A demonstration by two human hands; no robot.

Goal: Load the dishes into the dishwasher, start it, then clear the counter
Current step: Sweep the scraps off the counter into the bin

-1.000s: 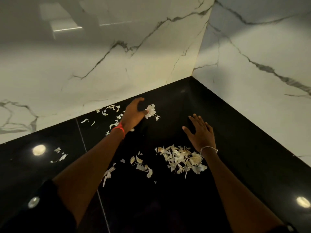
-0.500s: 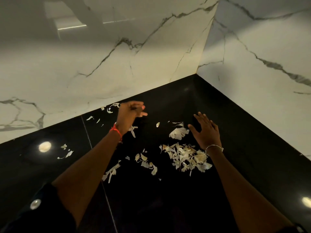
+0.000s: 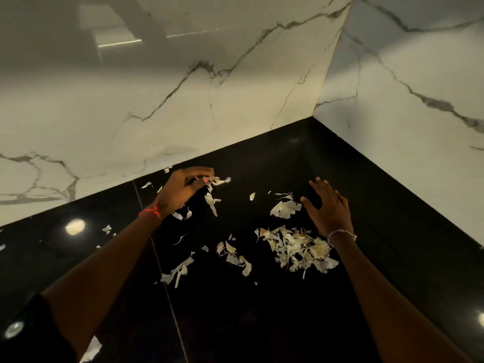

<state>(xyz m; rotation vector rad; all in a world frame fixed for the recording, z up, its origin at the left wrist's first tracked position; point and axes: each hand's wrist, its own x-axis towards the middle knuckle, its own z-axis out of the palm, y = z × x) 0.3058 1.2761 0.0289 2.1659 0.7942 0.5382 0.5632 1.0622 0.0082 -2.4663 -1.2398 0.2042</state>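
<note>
The left hand (image 3: 183, 189) pinched a few peels (image 3: 220, 181) by the counter's (image 3: 288, 323) back edge, the right hand (image 3: 327, 208) spread open beside the pile (image 3: 296, 250); a hasty sweep could have scattered those light flakes.

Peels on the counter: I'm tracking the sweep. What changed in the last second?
The left hand flicked a large peel scrap rightward; it now lies beside the right hand. The left hand's fingers have since curled, at smaller scraps near the wall. The right hand stayed open by the main pile, which did not move.
</note>
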